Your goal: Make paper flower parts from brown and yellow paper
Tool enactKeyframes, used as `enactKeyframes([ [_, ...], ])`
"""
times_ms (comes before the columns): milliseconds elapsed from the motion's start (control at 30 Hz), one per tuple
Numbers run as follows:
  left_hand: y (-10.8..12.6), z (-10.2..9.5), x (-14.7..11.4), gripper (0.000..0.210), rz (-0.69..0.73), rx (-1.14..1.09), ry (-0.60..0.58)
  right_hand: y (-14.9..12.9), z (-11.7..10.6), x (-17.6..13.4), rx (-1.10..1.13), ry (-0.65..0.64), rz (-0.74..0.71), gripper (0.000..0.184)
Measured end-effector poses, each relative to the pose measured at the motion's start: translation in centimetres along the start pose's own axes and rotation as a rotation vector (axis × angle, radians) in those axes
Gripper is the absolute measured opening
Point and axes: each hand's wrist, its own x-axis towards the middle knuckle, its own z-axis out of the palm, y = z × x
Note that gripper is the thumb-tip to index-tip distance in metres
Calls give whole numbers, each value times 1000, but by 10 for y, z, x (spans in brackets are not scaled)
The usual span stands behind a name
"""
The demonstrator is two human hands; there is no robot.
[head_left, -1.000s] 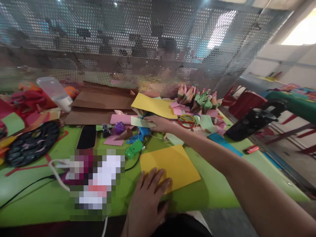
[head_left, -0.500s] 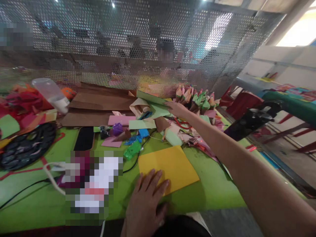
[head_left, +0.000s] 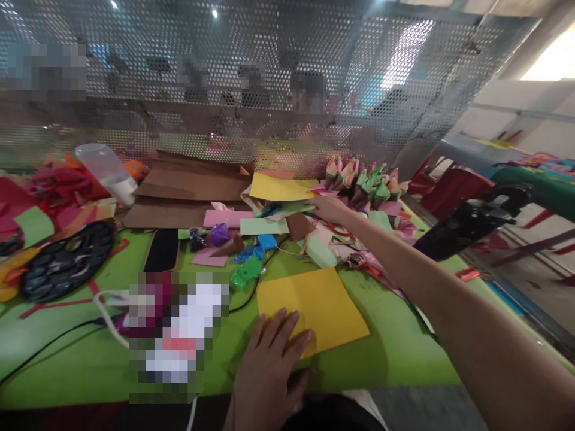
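Green table (head_left: 395,353) against a perforated metal screen (head_left: 269,78), strewn with coloured paper scraps. Left hand (head_left: 269,368) flat and spread, fingers (head_left: 287,335) pressing the near corner of an orange-yellow sheet (head_left: 314,305) — lying flat, roughly square, corners aimed away and to the right. Right hand (head_left: 330,206) stretched far out, fingertips at the edge of a yellow paper (head_left: 281,187) atop the pile, beside paper cones (head_left: 363,179) — actual grip impossible to tell.
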Motion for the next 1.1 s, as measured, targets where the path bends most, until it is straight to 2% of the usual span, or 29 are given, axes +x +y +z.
enactKeyframes([
  [100,1,0,0,47,-10,-17,-11,-19,5,9,-13,11,-54,48],
  [267,2,3,-1,47,-22,-34,-14,-66,15,33,-47,54,-214,50],
  [367,2,3,-2,49,-22,-30,-21,-88,17,45,-94,75,-277,43],
  [467,2,3,-2,51,-29,-34,-33,-98,15,49,-147,91,-306,30],
  [600,3,3,-1,49,-47,-48,-47,-100,4,45,-207,112,-306,24],
  [800,5,5,-2,49,-54,-70,-59,-95,-29,27,-252,142,-273,27],
  [1000,4,3,-2,50,-72,-90,-90,-89,-56,-5,-218,273,-161,30],
  [1100,4,0,1,51,-83,-90,-110,-77,-63,-28,-114,285,-72,41],
])
